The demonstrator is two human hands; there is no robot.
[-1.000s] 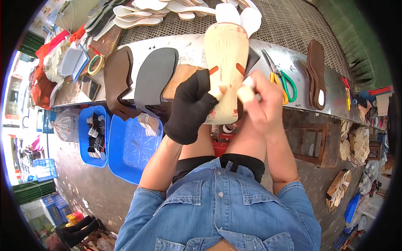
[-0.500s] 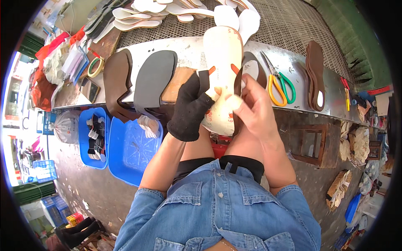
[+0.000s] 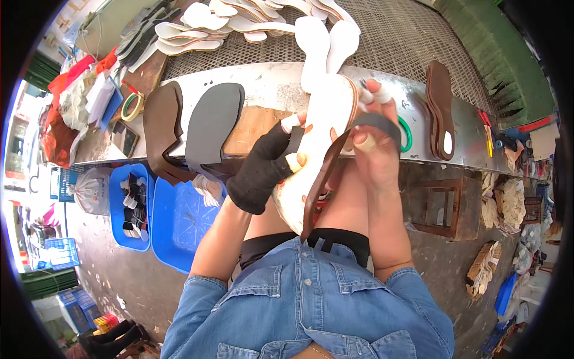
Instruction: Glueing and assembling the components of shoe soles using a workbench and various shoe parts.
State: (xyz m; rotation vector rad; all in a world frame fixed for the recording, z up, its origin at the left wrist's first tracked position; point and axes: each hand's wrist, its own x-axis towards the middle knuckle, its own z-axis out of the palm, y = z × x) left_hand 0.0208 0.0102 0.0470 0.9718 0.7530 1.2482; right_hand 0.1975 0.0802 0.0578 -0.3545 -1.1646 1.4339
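In my left hand, which wears a black fingerless glove, is a white shoe insole with a brown sole layer along its right edge. The piece is tilted above my lap, with a strap of dark material curving out from its right side. My right hand has tape on several fingertips. Its fingers are apart, and the strap crosses in front of its palm. Behind that hand a green scissor handle shows; the rest of the scissors is hidden.
Brown sole pieces and a grey one lie on the bench at left. Stacked brown soles are at right. White insoles pile up on the mesh behind. Below stand blue bins and a wooden stool.
The insole has tilted and dropped toward me, showing its brown edge. My right hand has moved up and its fingers have spread, with the strap now arched out in front of it.
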